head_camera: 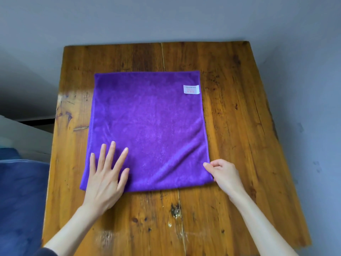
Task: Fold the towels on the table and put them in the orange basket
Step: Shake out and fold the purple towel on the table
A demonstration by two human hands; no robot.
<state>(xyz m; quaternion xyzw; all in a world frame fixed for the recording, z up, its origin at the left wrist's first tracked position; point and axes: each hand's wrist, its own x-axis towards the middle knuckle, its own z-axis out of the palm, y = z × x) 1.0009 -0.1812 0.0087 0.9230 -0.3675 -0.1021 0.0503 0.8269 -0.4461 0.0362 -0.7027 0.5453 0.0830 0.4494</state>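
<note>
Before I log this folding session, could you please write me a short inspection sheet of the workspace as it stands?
Surface: worn wooden table, stained, with a seam down its middle.
Job's things: one purple towel lies flat, with a white label at its far right corner; orange basket not in view.
Clutter: nothing seen.
Hands: left hand rests flat with fingers spread on the towel's near left part; right hand pinches the towel's near right corner.
Cables: nothing seen.
Surroundings: grey wall behind the table; blue fabric at the left, kind unclear.
</note>
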